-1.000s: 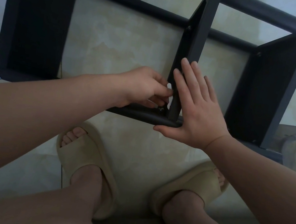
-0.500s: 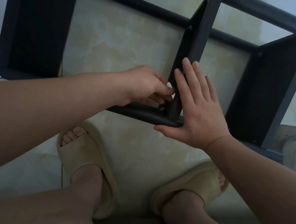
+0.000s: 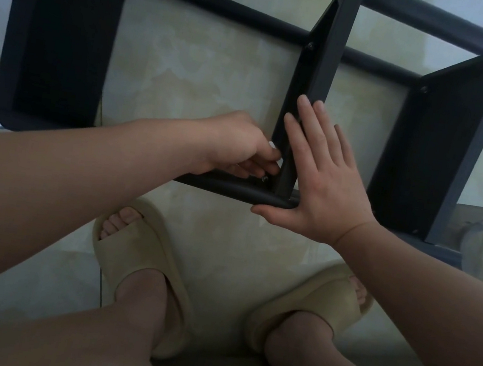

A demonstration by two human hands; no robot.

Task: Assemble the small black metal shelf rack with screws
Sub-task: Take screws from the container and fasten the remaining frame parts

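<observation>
Head view. The black metal shelf rack (image 3: 68,31) lies tipped over on the tiled floor (image 3: 204,67) in front of the person's slippered feet (image 3: 140,261). Its long axis runs left to right across the frame, rising slightly toward the upper right, and its three panels point away from the viewer, crosswise to the rails. The right hand (image 3: 324,189) lies flat with its fingers straight against the side face of the middle panel (image 3: 323,69), the thumb hooked under the near rail (image 3: 233,189); its grip is spread and bracing, not clasping. The left hand (image 3: 239,148) reaches in from the left to the corner where this panel meets the near rail. Its fingers are curled and the tips drawn together just above a small bright screw (image 3: 263,178) seated at that joint. Whether they pinch the screw, a small tool or nothing cannot be told. Judged step: fastening the middle panel to the near rail. Risks: the panel is steadied by flat pressure alone, so a sideways shove from turning could slide it out of line with its hole and cross-thread the screw. The fingertips crowd the corner and hide the screw, so it could slip free and drop to the floor.
</observation>
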